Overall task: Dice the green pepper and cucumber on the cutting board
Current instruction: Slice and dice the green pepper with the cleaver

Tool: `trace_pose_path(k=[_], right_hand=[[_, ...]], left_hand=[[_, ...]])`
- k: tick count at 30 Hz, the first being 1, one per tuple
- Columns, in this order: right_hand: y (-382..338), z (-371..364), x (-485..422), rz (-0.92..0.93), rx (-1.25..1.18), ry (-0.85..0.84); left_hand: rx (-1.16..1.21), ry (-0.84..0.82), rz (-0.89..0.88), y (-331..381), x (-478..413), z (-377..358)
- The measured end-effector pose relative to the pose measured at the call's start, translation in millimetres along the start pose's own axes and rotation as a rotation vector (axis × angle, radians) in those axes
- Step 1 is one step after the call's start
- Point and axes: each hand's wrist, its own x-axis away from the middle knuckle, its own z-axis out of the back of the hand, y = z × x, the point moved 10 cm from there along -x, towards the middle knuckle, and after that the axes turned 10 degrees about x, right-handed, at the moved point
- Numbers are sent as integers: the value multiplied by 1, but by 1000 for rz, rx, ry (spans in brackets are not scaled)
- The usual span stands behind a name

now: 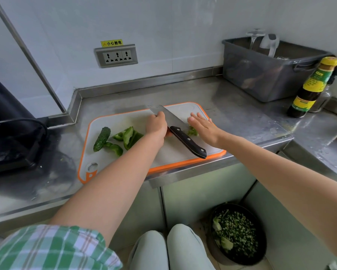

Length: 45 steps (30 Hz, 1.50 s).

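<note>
Both hands at the knife on the cutting board, with a filled bowl on the floor below.
The left hand curls over the knife's blade. The right hand, flat with straight fingers, covers a small diced pile at the board's 3 o'clock. The cucumber and green pepper pieces lie at 9 o'clock. A black bowl at 5 o'clock holds chopped greens, and a grey bin at 1 o'clock on the worktop holds an upturned glass.

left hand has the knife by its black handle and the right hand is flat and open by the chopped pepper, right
Not quite. The head view shows the left hand gripping the knife at its blade; the black handle sticks out free. The right hand is flat and open by the chopped pepper.
</note>
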Motion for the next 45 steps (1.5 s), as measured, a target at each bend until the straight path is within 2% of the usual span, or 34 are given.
trace_pose_path(k=[4,7,10,14,16,18,20,22,23,25,27,29,33,36,41,45], right_hand=[[-19,-1,3,133,-92,-13],[-12,-5,-2,46,19,-30],[-8,7,2,-21,95,40],[-39,36,17,100,82,227],[-52,28,24,103,24,92],[-63,13,28,98,137,-43],[-70,12,27,97,245,1],[-73,22,27,61,163,100],[-71,25,28,16,68,122],[-66,26,30,-70,-100,124],[-65,23,31,-115,-146,121],[-64,16,33,-151,-161,97],[-63,3,36,-204,-81,48],[-65,-5,39,-224,-27,7],[-70,-9,43,-223,96,-88],[-65,-11,39,-228,137,-105]], left_hand=[[-53,-8,-29,3,3,4],[-37,-2,-39,3,4,6],[-101,8,-70,7,6,11],[-123,18,-101,12,7,13],[-139,21,-107,16,8,13],[-137,-13,-126,23,14,10],[-90,-66,-137,31,22,6],[-54,-120,-129,36,29,7],[-90,-116,-165,41,30,12],[-407,-52,-371,60,30,32],[-794,38,-611,78,36,52],[-1006,63,-690,82,42,68],[-1319,13,-537,60,41,82],[-1387,-12,-491,51,39,80],[-1179,-84,-331,34,31,81],[-928,-40,-254,23,27,79]])
